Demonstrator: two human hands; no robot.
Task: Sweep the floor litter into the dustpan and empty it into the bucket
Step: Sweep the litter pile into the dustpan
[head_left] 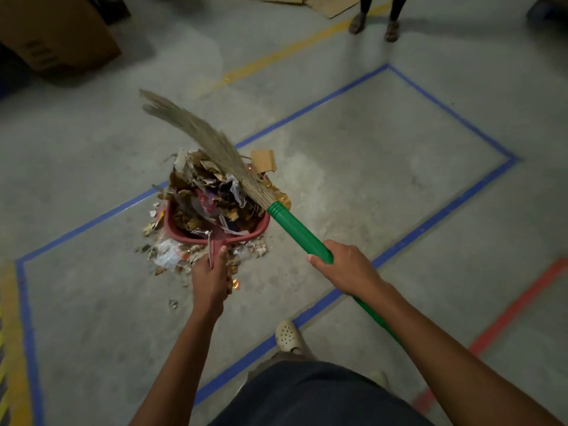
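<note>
Left hand grips the red dustpan by its handle, fingers curled round it, with the pan flat on the concrete floor. Right hand is closed round the green handle of the broom. Its grass bristles lie across the top of the litter and the tips point up and away to the left. The litter, dry leaves, paper and plastic scraps, is heaped high in the pan. More scraps lie on the floor beside and behind the pan, close to the left hand. The pan sits on the blue tape line. Cardboard box at far left, another person's sandalled feet at the top.
</note>
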